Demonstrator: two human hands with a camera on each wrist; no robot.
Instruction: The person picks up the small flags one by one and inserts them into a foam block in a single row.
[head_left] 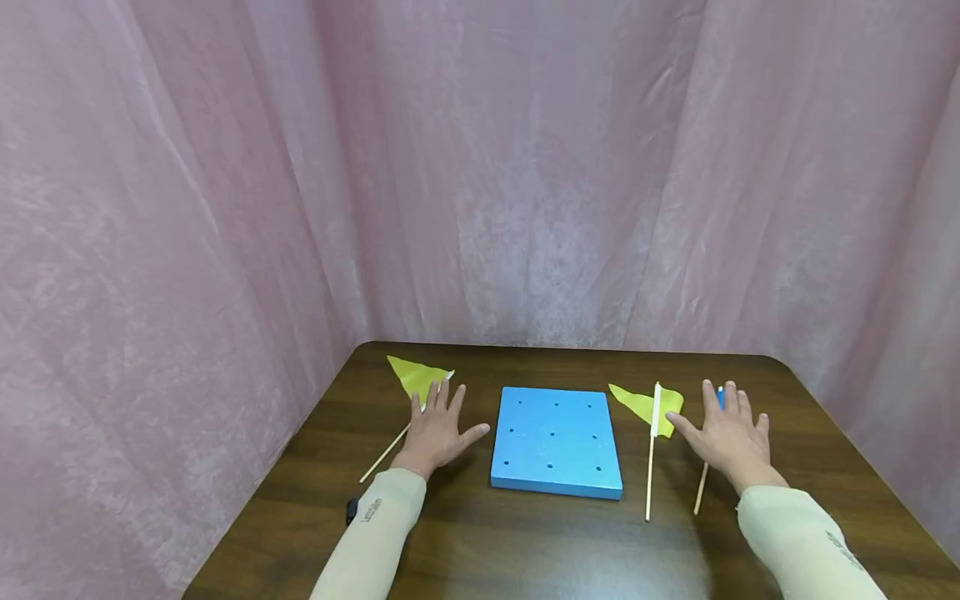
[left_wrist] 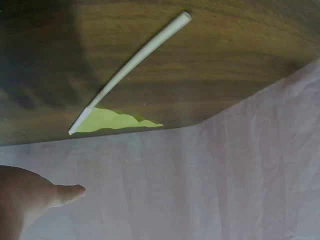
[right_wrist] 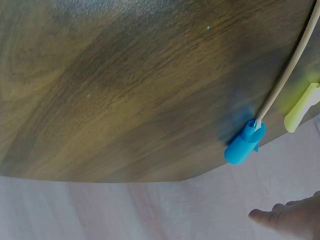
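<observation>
Blue flag (right_wrist: 242, 146), partly behind right hand (head_left: 731, 431), unobscured in wrist view

Board (head_left: 531, 450) blue, dark holes (head_left: 552, 434) three by three. I see a yellow flag (head_left: 415, 377) at its 10 o'clock, second yellow flag (head_left: 639, 405) at 3, blue flag (head_left: 722, 399) beyond. Sticks (head_left: 649, 483) pale. Table (head_left: 292, 508) brown woodgrain. Curtain (head_left: 525, 167) at 12, mottled pink. Sleeves (head_left: 375, 542) cream, dark lettering (head_left: 371, 511).
</observation>
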